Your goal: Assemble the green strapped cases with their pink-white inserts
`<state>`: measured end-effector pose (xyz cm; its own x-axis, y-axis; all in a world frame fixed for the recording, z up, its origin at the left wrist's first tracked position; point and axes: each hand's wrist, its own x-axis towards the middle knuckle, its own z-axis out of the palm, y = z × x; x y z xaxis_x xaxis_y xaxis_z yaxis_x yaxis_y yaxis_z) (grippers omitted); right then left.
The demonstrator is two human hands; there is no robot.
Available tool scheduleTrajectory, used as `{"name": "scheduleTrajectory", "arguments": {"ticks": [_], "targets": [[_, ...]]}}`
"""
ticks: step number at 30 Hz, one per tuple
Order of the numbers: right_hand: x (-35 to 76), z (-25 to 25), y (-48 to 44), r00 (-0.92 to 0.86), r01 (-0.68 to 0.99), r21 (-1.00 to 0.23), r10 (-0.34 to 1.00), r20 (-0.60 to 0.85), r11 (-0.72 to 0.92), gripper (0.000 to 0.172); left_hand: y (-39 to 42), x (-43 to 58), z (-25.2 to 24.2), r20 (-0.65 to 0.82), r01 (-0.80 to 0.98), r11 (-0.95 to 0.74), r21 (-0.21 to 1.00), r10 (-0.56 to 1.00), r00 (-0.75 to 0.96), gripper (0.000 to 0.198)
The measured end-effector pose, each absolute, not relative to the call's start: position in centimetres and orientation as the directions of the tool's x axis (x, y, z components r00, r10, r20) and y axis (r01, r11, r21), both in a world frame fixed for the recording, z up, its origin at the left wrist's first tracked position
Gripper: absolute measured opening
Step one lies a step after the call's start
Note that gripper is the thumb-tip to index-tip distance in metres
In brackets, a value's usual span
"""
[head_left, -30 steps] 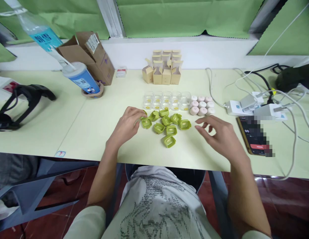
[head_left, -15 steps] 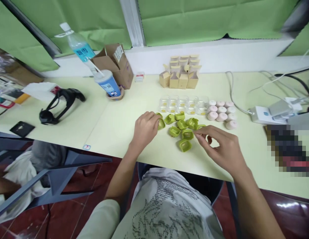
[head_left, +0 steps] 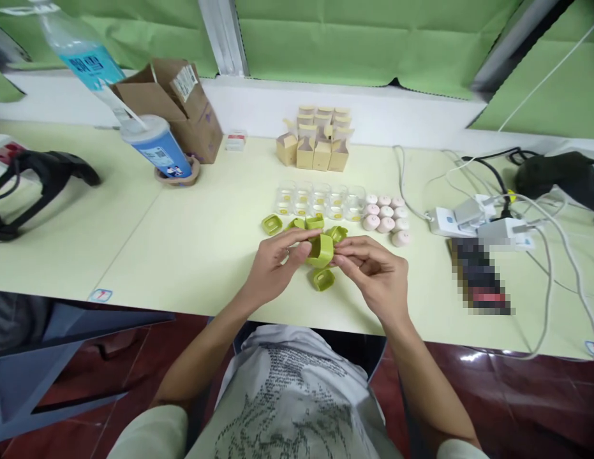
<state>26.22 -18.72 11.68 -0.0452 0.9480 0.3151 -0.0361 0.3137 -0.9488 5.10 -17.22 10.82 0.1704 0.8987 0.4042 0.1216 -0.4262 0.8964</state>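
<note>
A small lime-green plastic cup [head_left: 321, 252] is held between my two hands above the table, its open side tilted left. My left hand [head_left: 277, 268] grips its left side with fingers over the top and thumb in front. My right hand [head_left: 376, 274] pinches the right side between thumb and fingers. Around and behind them lie several similar green pieces: one at the left [head_left: 272, 224], one in front [head_left: 323, 279], and one with a notched rim [head_left: 337, 234]. Others are partly hidden by my hands.
Clear plastic cups [head_left: 320, 201] with yellow marks stand in rows behind the green pieces. Pale pink round pieces [head_left: 385, 224] sit to their right. Small open cardboard boxes [head_left: 320, 143] stand at the back. Right are power strips [head_left: 450, 221] with cables; left, a blue drink cup [head_left: 160, 150].
My left hand has left the leftmost green piece and moved right. Both hands now meet at one raised green cup. The view has shifted to the right.
</note>
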Motion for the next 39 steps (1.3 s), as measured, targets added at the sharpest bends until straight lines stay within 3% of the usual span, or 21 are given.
{"name": "scheduleTrajectory", "arguments": {"ticks": [4, 8, 12, 16, 22, 24, 25, 29, 33, 39], "targets": [[26.6, 11.5, -18.7, -0.007, 0.089, -0.912, 0.916, 0.400, 0.399, 0.010, -17.1, 4.8, 10.8, 0.433, 0.043, -0.452, 0.891, 0.875, 0.217, 0.057], [26.5, 11.2, -19.1, 0.030, 0.137, -0.882, 0.888, 0.459, 0.451, 0.016, -17.3, 5.2, 10.5, 0.415, 0.076, -0.438, 0.896, 0.885, 0.210, 0.051], [26.3, 11.1, -19.1, 0.041, 0.095, -0.880, 0.882, 0.470, 0.465, 0.021, -17.2, 5.5, 10.0, 0.417, -0.019, -0.422, 0.907, 0.888, 0.195, 0.051], [26.3, 10.9, -18.9, 0.047, 0.088, -0.903, 0.903, 0.426, 0.421, 0.015, -16.9, 5.9, 9.2, 0.418, -0.092, -0.408, 0.908, 0.893, 0.168, 0.050], [26.8, 11.0, -18.7, -0.013, 0.055, -0.907, 0.909, 0.417, 0.417, 0.014, -17.2, 5.9, 9.1, 0.462, -0.054, -0.460, 0.886, 0.870, 0.172, 0.053], [27.0, 11.0, -18.5, -0.044, 0.001, -0.930, 0.929, 0.367, 0.367, 0.005, -17.4, 5.7, 9.5, 0.468, -0.013, -0.474, 0.880, 0.863, 0.192, 0.053], [27.0, 11.0, -18.4, -0.052, -0.049, -0.946, 0.945, 0.323, 0.321, 0.009, -17.4, 5.7, 9.6, 0.479, 0.006, -0.490, 0.872, 0.855, 0.198, 0.053], [26.6, 10.5, -17.6, -0.178, -0.343, -0.939, 0.980, 0.088, 0.022, 0.046, -16.7, 5.5, 9.6, 0.550, -0.010, -0.558, 0.829, 0.814, 0.188, 0.051], [25.6, 10.4, -17.5, -0.449, -0.465, -0.845, 0.893, -0.033, -0.265, 0.053, -16.3, 5.6, 9.5, 0.530, -0.036, -0.539, 0.841, 0.810, 0.249, 0.051], [24.8, 10.9, -18.1, -0.389, -0.480, -0.838, 0.919, -0.062, -0.260, 0.043, -16.3, 5.4, 9.4, 0.491, 0.043, -0.534, 0.844, 0.803, 0.338, 0.050]]}}
